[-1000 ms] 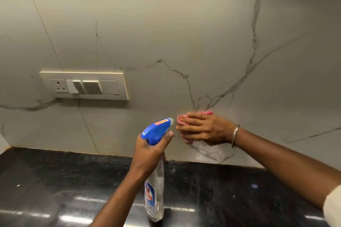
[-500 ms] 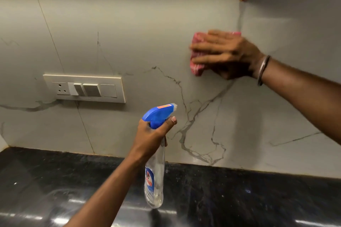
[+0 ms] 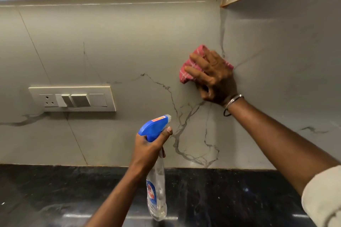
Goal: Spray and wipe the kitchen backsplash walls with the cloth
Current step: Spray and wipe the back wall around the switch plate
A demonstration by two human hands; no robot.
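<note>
I'm watching the right hand (image 3: pixel 214 77) with fingers spread, pressing the pink cloth (image 3: pixel 185 73) flat against the backsplash (image 3: pixel 129 46), high up and just left of the corner seam. The left hand (image 3: pixel 149 145) is gripping the neck of the spray bottle (image 3: pixel 156 180), which is hanging nozzle-forward above the dark worktop (image 3: pixel 55 190), near the wall but apart from it. I'm judging we're mid-wipe. I'm seeing no wet streaks or droplets, so I can't tell which patches are done. The stretch around the switch plate (image 3: pixel 73 98) and the wall right of the corner likely remain. Most of the cloth is hiding under the palm, the trigger is behind the fingers, and the bottle's liquid level is hard to make out.
</note>
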